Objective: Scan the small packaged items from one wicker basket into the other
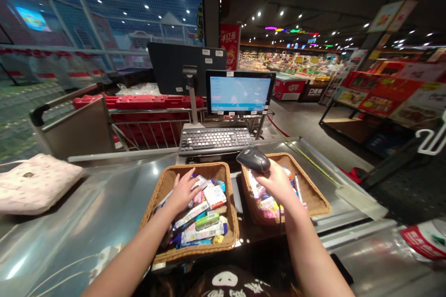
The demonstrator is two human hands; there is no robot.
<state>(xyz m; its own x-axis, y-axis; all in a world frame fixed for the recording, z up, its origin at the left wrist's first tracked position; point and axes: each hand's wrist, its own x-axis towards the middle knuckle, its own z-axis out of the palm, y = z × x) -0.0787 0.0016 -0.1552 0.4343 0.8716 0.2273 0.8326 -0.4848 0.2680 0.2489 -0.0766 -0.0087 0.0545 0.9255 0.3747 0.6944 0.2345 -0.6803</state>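
My left hand (183, 191) reaches into the left wicker basket (230, 195), fingers spread over small packaged goods. Beside its fingertips lies a white box (214, 196), and nearer to me is a green packet (207, 221) among several long packs. In my right hand (275, 178) is a black barcode scanner (253, 159), held above the right wicker basket (315, 195). That basket also holds small colourful packages, partly covered by my hand and forearm. Whether my left fingers touch a package is hard to make out.
A keyboard (216, 140) and a lit monitor (241, 93) stand behind the baskets. On the metal counter, a pale pink handbag (38, 185) sits at far left, and a bottle with a red label (423, 241) lies at right. A power strip (106, 260) with cables is near my left forearm.
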